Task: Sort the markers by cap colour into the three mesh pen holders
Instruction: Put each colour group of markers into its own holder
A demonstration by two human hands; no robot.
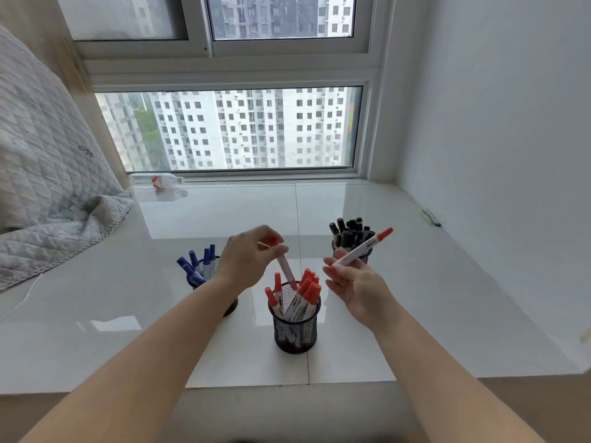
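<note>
Red caps crowd the middle mesh holder [295, 324], and another red marker [285, 267] is on its way in: the left hand [246, 257] pinches it by the upper end, fingertips closed on the barrel, its lower end hanging right at the holder's mouth among the markers standing there. The right hand [355, 282] waits just beside, its grip closed loosely on a second red marker [363, 247] that slants up and away with the cap high. So the step in hand looks like dropping reds into the red holder, one after the other.

Blue-capped markers stand in the holder on the left [204, 279], partly hidden behind the left wrist, and black-capped ones fill the holder at the back right [350, 251]. I see no loose markers lying about, so the sorting seems close to done.

Next, I'd judge, the left fingers need only open once the marker is clear of the rim, and then the right must tip its marker upright over the same holder.

All this sits on a glossy white tabletop [415, 298] below a window [230, 129] facing tower blocks. A quilted blanket [48, 187] spills over the left edge, and a plastic bottle [158, 181] lies by the window frame.
</note>
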